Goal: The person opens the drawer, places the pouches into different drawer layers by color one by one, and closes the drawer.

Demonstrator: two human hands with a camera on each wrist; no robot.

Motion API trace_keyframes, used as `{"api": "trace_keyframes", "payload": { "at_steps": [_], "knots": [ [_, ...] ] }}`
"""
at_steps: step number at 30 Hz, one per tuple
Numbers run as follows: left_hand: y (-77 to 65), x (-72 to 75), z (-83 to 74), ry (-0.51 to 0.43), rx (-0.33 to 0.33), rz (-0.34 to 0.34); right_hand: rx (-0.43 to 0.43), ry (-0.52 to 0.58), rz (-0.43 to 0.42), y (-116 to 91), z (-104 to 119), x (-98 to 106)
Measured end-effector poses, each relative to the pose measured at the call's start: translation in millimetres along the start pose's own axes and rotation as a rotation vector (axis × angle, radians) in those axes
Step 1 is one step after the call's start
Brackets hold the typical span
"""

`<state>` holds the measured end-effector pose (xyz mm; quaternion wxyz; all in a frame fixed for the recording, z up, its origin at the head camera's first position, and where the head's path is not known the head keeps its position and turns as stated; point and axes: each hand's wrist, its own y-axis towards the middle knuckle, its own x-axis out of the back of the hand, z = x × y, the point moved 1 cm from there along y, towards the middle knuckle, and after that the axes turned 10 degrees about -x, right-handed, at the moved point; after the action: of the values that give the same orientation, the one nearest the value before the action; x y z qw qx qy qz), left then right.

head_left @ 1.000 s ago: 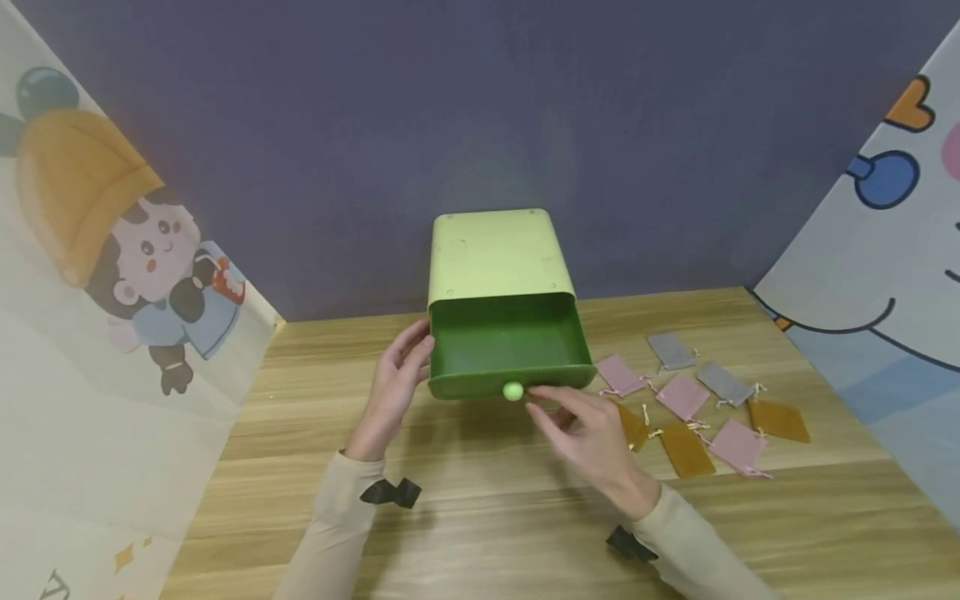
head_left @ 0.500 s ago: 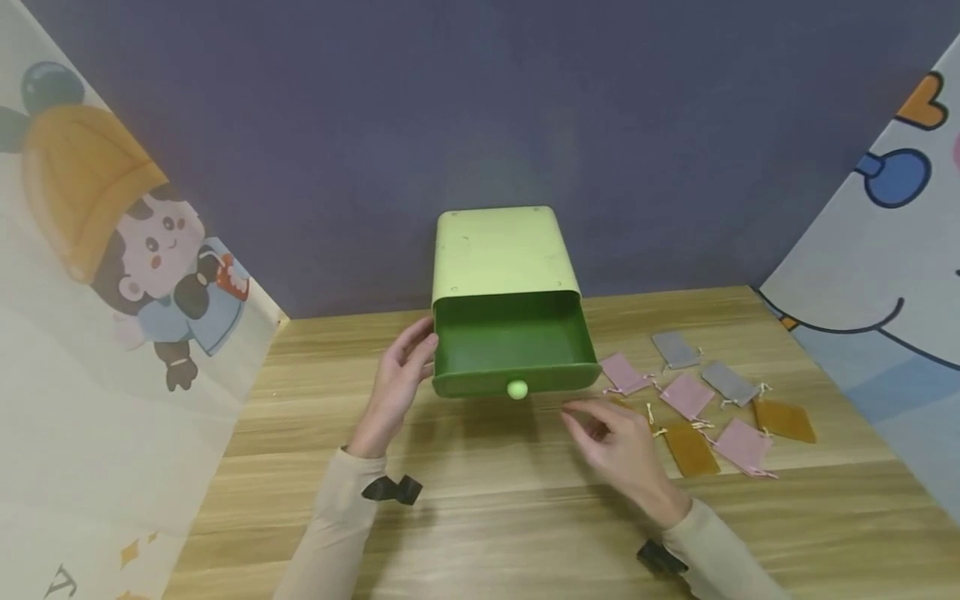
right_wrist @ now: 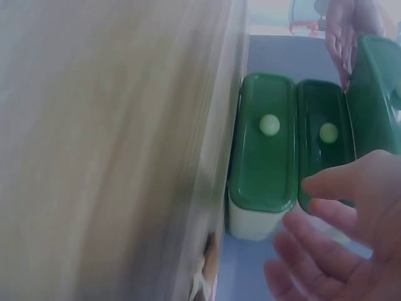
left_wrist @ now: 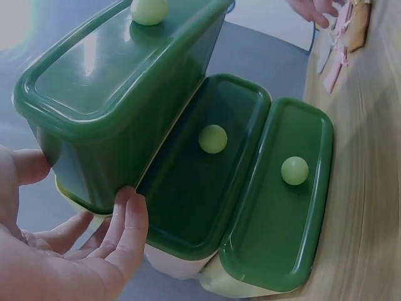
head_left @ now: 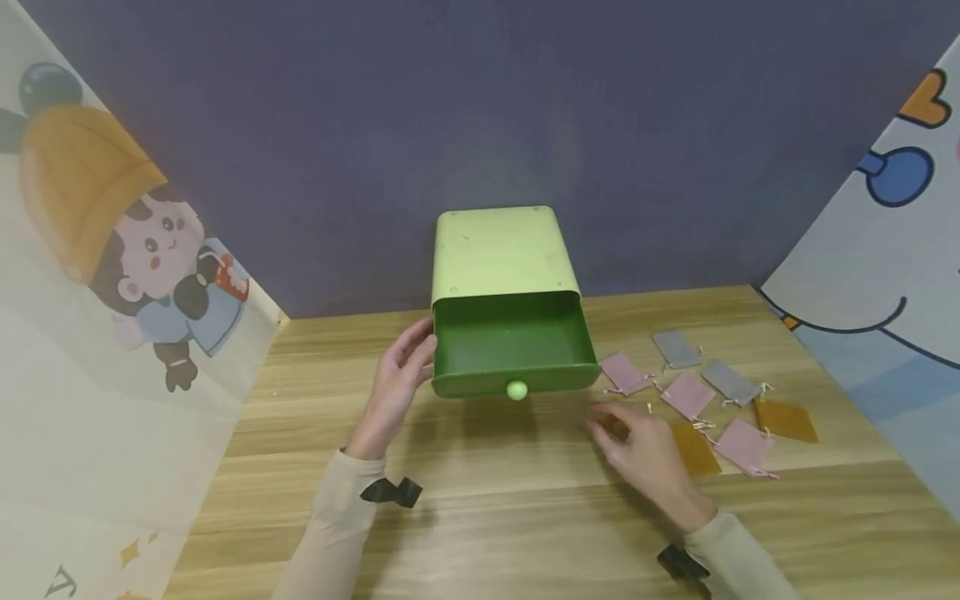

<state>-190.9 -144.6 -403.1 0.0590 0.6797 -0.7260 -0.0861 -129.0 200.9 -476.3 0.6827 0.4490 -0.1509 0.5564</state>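
On my head view, a plain, matte blue-grey wall [head_left: 337, 167] fills the back, with a faint paler patch of light at its middle. To my left slants an off-white printed panel [head_left: 75, 417] bearing a cartoon child in an orange hat [head_left: 86, 179] and small gold stars [head_left: 130, 553]. On my right, a white panel [head_left: 847, 258] carries thick black outlines, an orange heart [head_left: 926, 104] and pale blue below. Between them I see a light wood-grain tabletop [head_left: 480, 533]. My left wrist view catches a white glare [left_wrist: 12, 25] in its upper-left corner.

Soft shadows darken the tabletop [head_left: 495, 517], while glare streaks the open drawer [left_wrist: 103, 72] and haze veils the right wrist view.
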Motion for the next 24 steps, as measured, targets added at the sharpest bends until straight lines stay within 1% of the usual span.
{"api": "trace_keyframes", "payload": {
  "at_steps": [6, 9, 14, 20, 24],
  "knots": [
    [0.3, -0.4, 0.1, 0.015, -0.012, -0.002, -0.030, -0.054, 0.013, 3, -14, 7],
    [0.8, -1.2, -0.1, 0.027, -0.024, 0.002, -0.056, -0.063, 0.053, 7, -24, 11],
    [0.6, -1.6, 0.1, 0.043, -0.023, 0.017, -0.149, -0.092, 0.124, 9, -38, 19],
    [0.4, 0.4, 0.0, 0.067, -0.016, 0.024, -0.165, -0.081, 0.180, 11, -47, 23],
    [0.6, 1.3, -1.3, 0.078, -0.019, 0.030, -0.196, -0.085, 0.226, 11, -51, 25]
  ]
}}
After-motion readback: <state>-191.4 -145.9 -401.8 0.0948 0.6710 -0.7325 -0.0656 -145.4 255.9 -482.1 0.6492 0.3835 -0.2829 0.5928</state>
